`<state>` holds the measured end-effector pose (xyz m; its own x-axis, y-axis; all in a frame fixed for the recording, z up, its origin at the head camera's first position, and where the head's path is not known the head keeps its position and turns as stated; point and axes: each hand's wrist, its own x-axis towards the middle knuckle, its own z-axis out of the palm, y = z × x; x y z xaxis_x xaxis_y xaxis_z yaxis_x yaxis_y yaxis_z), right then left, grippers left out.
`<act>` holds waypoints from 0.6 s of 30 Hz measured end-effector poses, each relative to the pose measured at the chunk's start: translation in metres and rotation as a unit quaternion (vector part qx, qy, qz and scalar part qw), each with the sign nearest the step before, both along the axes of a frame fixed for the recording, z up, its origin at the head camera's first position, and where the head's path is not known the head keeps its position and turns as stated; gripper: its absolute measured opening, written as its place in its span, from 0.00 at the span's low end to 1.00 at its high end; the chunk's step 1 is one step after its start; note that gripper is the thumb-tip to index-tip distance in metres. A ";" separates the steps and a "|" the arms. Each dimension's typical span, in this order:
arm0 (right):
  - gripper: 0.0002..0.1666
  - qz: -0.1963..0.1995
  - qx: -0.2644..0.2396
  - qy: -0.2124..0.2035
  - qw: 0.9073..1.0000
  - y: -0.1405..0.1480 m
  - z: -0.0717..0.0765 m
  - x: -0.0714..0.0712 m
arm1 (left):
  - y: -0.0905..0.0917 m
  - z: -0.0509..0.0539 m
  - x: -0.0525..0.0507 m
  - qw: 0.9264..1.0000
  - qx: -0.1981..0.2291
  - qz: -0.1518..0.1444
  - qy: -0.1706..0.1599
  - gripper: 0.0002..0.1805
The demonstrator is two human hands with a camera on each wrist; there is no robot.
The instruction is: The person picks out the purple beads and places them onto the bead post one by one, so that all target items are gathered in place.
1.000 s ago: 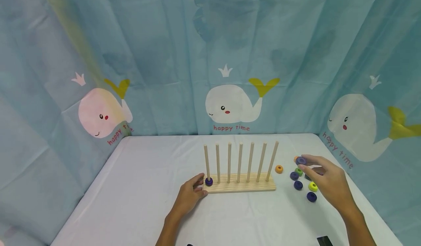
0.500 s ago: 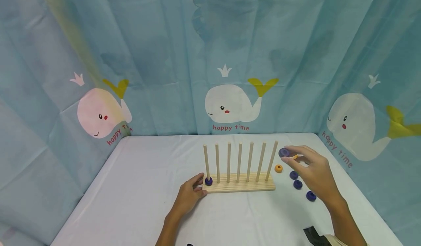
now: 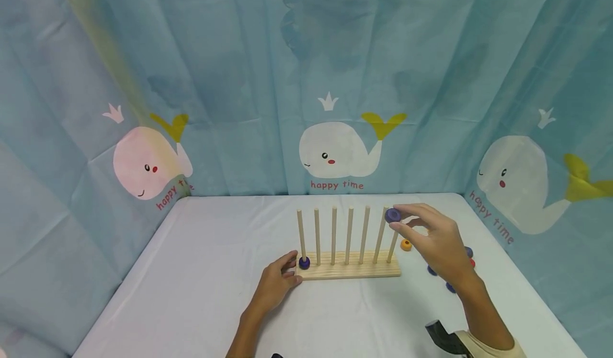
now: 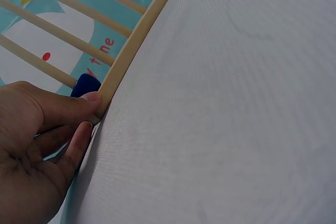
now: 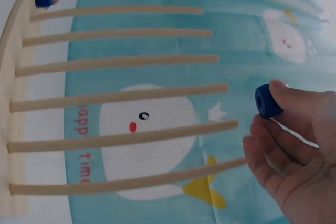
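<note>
A wooden peg rack (image 3: 356,272) with several upright pegs stands on the table. One dark blue bead (image 3: 304,263) sits at the foot of its leftmost peg. My left hand (image 3: 276,282) grips the rack's left end, thumb at the front edge; the left wrist view shows thumb and fingers pinching the board's corner. Between thumb and fingertips, my right hand (image 3: 438,241) pinches another blue bead (image 3: 393,215), held up near the tops of the two rightmost pegs. In the right wrist view this bead (image 5: 268,101) is apart from the pegs, its hole visible.
An orange bead (image 3: 406,244) lies just right of the rack. Further right, partly hidden by my right hand and forearm, are more blue beads (image 3: 451,287) and a red bead (image 3: 472,263). A whale-print curtain (image 3: 239,134) hangs behind the white table (image 3: 191,294).
My right hand has carried the pinched blue bead leftward and up, from above the loose beads to the rack's rightmost pegs. The left hand has stayed on the rack's end.
</note>
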<state>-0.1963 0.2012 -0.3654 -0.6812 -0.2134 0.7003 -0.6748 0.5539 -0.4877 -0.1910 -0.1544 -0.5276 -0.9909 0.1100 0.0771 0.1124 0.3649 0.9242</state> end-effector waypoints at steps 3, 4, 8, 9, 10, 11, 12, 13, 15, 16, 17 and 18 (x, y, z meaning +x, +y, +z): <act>0.25 0.019 -0.009 -0.004 1.000 -0.008 0.003 -0.001 | 0.000 0.000 0.000 1.000 -0.001 0.000 -0.002 0.36; 0.24 0.023 -0.010 -0.005 1.000 -0.011 0.004 -0.001 | 0.000 0.000 0.000 1.000 -0.001 0.000 -0.003 0.36; 0.24 0.037 -0.021 -0.009 0.999 -0.022 0.006 -0.003 | 0.000 0.002 0.001 1.000 -0.001 0.000 -0.004 0.36; 0.24 0.039 -0.021 -0.007 0.999 -0.025 0.006 -0.004 | 0.000 0.002 0.001 1.000 0.000 0.001 -0.004 0.37; 0.24 0.042 -0.022 -0.005 0.999 -0.028 0.007 -0.005 | 0.000 0.002 0.001 1.000 0.000 0.001 -0.004 0.36; 0.24 0.043 -0.023 -0.004 0.999 -0.031 0.007 -0.006 | 0.000 0.002 0.001 1.000 0.000 0.001 -0.003 0.36; 0.24 0.043 -0.022 -0.003 0.999 -0.034 0.007 -0.007 | 0.000 0.002 0.001 1.000 0.001 0.000 -0.002 0.36; 0.24 0.045 -0.021 -0.002 0.999 -0.036 0.007 -0.008 | 0.000 0.002 0.001 1.000 0.004 0.001 -0.005 0.36; 0.23 0.052 -0.023 -0.005 0.998 -0.042 0.008 -0.009 | 0.000 0.002 0.002 1.000 0.009 0.000 -0.002 0.37; 0.23 0.057 -0.025 -0.007 0.998 -0.044 0.008 -0.010 | -0.001 0.002 0.002 1.000 0.009 -0.001 0.000 0.37; 0.23 0.060 -0.025 -0.007 0.998 -0.047 0.009 -0.011 | -0.001 0.002 0.002 1.000 0.011 -0.001 0.000 0.37; 0.23 0.065 -0.024 -0.007 0.998 -0.050 0.009 -0.012 | 0.000 0.002 0.002 1.000 0.012 -0.001 0.001 0.36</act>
